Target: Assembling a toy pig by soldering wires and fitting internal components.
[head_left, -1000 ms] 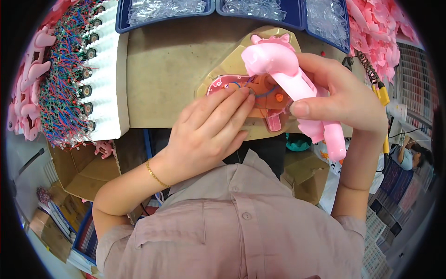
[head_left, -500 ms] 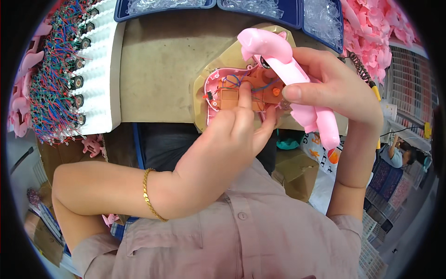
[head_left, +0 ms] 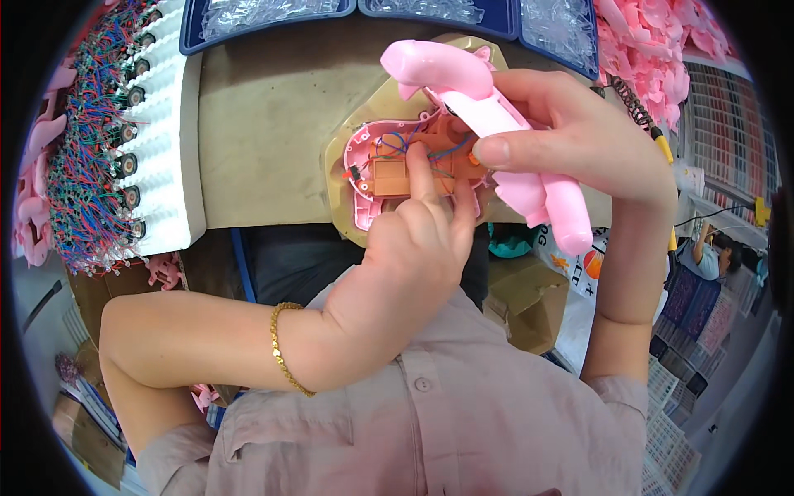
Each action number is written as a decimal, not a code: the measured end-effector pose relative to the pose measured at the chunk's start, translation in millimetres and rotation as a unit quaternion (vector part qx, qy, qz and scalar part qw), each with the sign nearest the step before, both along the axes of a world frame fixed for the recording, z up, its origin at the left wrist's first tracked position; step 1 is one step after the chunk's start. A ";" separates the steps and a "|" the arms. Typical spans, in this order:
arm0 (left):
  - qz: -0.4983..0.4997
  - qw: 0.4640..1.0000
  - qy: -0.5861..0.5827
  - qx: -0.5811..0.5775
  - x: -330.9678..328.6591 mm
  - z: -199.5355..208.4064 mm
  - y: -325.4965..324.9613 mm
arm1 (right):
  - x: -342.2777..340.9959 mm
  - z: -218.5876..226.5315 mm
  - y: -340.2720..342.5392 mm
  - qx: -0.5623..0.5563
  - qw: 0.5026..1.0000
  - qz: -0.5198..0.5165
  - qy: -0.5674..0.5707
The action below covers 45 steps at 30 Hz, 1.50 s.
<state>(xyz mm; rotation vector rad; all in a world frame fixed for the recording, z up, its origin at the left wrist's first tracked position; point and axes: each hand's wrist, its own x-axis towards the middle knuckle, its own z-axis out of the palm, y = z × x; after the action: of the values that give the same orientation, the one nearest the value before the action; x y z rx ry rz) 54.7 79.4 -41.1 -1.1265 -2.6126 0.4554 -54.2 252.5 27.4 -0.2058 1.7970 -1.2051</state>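
Pink toy shell halves are what both hands are busy with. Starting big: the counter [head_left: 265, 124], brown-topped, lies just beyond the hands, and far off to the left hand's side sits a white foam rack [head_left: 169, 140] stuck full of small motors with red and blue wires. Beyond the hands, at the counter's far edge, blue trays [head_left: 273, 12] hold clear plastic bits, and away past the right hand there is a heap of more pink shells [head_left: 653, 41].

Closer in now. The right hand [head_left: 579, 140] is wrapped around the closed pink toy body [head_left: 496, 124], thumb pressed on its side, holding it tilted above and just right of the open piece. Under the left hand [head_left: 418, 240] lies the open pink shell half [head_left: 368, 174], resting on a tan shaped pad [head_left: 343, 157] at the counter's near edge. The left hand's fingers are drawn together, fingertips [head_left: 418, 161] pushing down on the orange gearbox block [head_left: 389, 175] seated inside. Thin blue and red wires [head_left: 397, 142] loop just beyond those fingertips.

My read on progress: the orange block looks seated and the wires are inside but loose, so tucking them and closing the shell appear left to do.
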 end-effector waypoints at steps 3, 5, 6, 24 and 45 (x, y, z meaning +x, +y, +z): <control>-0.008 0.998 -0.043 0.044 -1.1 0.5 -5.5 | 3.8 2.0 -2.1 0.014 1.000 -0.020 0.003; -0.001 0.999 -0.005 0.040 0.4 -2.8 -3.9 | 9.0 4.8 -5.4 0.028 0.999 -0.021 0.001; 0.009 0.999 -0.030 0.033 3.2 -3.0 -2.1 | 13.5 2.2 -6.1 0.029 0.998 -0.047 0.015; -0.019 0.869 -0.286 0.402 22.0 -22.2 -81.2 | 10.4 -22.1 -31.7 0.130 0.824 0.265 0.484; 0.082 0.878 -0.156 0.446 -1.3 -54.2 -79.9 | 20.0 -20.3 -37.5 0.178 0.824 0.260 0.472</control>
<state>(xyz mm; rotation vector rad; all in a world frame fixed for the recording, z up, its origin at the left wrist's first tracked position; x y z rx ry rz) 53.4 -0.5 -95.4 -0.6763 -2.6415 -0.9070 -34.2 215.0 7.2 -1.1533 2.5070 -0.3209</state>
